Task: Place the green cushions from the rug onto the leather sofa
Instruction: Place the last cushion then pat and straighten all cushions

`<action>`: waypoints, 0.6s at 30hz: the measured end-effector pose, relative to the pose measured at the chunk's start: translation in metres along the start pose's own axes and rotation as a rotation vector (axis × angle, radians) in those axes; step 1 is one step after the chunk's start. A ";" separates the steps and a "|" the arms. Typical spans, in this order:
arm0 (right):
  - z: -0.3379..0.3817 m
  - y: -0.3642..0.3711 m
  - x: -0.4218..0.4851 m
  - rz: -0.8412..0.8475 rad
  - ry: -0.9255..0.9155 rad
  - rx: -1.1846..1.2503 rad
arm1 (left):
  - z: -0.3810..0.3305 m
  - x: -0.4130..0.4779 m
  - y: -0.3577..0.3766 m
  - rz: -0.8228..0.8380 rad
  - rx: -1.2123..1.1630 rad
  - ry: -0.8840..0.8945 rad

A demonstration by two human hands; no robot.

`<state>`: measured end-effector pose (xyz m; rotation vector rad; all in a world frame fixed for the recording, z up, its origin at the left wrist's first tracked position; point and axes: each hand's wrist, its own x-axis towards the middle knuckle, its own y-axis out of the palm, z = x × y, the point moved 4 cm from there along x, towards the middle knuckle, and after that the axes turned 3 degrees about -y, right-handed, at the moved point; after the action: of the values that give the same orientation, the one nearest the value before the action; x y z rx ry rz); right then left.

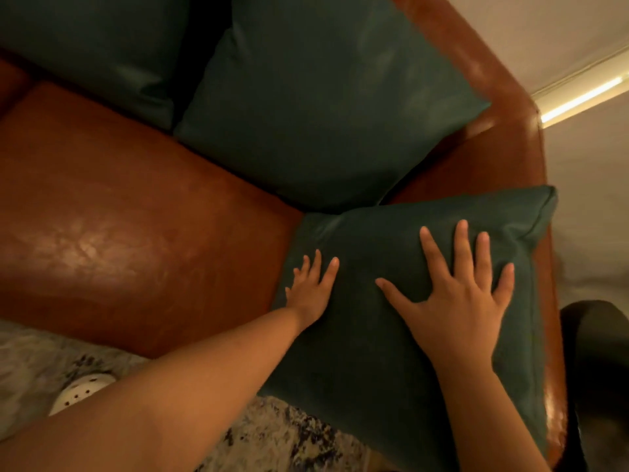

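Both hands are flat and open on the near cushion (pixel 374 342). Nothing is grabbed or pinched, just palms down with the fingers spread. The left hand (pixel 313 287) sits at the cushion's left edge, right where it meets the bare sofa seat (pixel 119 216). The right hand (pixel 466 301) is planted nearer the middle, fingers fanned toward the far corner.

To me this reads as press-and-settle, not a carry. The cushion is already up on the sofa, tucked along the armrest (pixel 503 155). Its near end looks like it reaches past the seat's front edge, over the rug (pixel 306 437), so I'd guess the flat palms are there to shove it back and keep it from sliding off.

Its far edge touches the corner cushion (pixel 323 97), which is propped in the corner of the sofa. A third cushion (pixel 85 39) leans just to the left of that one.

Pose-wise, the left arm comes in long and nearly straight from the lower left. The right forearm comes up from the bottom of the view, much shorter, with the hand laid flat. A white shoe (pixel 81 393) is down on the rug by the left arm.
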<state>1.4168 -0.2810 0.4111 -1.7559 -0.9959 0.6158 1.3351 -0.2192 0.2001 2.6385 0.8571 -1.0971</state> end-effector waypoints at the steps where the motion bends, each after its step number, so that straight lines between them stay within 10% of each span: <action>1: -0.002 0.003 0.001 0.011 0.001 0.005 | 0.001 0.003 0.003 0.024 0.019 -0.008; 9: 0.011 -0.012 0.012 0.034 -0.041 0.030 | 0.004 -0.001 -0.030 0.131 0.005 0.048; 18: 0.047 -0.028 0.123 -0.100 -0.292 0.254 | -0.013 0.022 -0.128 -0.370 -0.288 0.091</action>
<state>1.4368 -0.1489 0.4233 -1.4103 -1.1416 0.9112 1.2836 -0.0998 0.2037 2.3616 1.4464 -0.8470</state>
